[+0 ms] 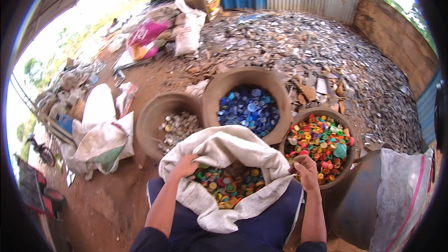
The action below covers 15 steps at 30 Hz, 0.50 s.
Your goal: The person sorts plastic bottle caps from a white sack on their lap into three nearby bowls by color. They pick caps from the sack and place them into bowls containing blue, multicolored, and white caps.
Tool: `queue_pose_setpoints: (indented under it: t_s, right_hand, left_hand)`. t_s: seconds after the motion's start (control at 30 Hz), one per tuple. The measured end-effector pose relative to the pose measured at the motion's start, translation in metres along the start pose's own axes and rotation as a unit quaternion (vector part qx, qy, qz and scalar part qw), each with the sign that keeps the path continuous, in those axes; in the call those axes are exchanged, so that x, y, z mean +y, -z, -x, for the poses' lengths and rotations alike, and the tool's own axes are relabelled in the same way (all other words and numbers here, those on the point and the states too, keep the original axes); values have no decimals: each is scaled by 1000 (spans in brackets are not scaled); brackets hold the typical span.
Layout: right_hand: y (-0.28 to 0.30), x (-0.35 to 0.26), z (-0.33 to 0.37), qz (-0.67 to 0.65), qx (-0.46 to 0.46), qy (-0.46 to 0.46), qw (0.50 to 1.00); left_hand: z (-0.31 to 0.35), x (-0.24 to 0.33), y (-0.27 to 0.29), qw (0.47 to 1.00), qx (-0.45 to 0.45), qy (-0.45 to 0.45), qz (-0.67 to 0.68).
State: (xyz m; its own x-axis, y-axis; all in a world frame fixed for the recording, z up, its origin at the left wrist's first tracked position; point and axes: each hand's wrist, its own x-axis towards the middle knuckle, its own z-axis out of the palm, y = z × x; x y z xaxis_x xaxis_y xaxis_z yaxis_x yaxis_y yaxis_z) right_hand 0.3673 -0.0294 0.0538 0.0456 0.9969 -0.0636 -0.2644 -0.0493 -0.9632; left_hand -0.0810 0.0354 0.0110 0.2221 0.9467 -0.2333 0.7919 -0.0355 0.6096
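Note:
A white woven sack (224,221) with a rolled-down rim rests on my lap. Inside it lie bottle caps (228,189) of many colours, mostly yellow, orange and green. My left hand (185,166) is closed on the left side of the sack's rim, its fingertips partly hidden at the fold. At the sack's right edge, beside a basin (347,177) of red, orange, yellow and green caps (322,147), my right hand (305,170) has its fingers pinched together. What they hold, if anything, is too small to make out.
Ahead stand a basin (284,84) of blue caps (249,107) and a smaller basin (147,121) of whitish caps (179,128). A dark drum-like container (354,200) with a pale sack (403,191) stands at right. Scrap pieces (373,74) cover the ground beyond; filled sacks (189,30) lie far left.

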Motion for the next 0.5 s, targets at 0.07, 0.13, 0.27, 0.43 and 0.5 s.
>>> queue_pose_setpoints:
  t_s: [0.07,0.13,0.27,0.43,0.5]
  right_hand:
    - [-48,-6,-4,86,-130,-62,986]
    - [-89,-1,-10,214,-254,-99,938]
    - [-129,56,-37,486,-317,-43,813]
    - [-157,107,-50,520,-271,-117,802]
    - [-166,105,-49,530,-282,-171,781]
  left_hand:
    - [2,27,14,998,62,33,2]
    - [5,36,14,965,260,-31,-24]
    - [20,91,26,843,519,-74,-122]
    - [49,74,-29,962,271,-27,3]
    - [52,50,-49,988,149,-11,-33]
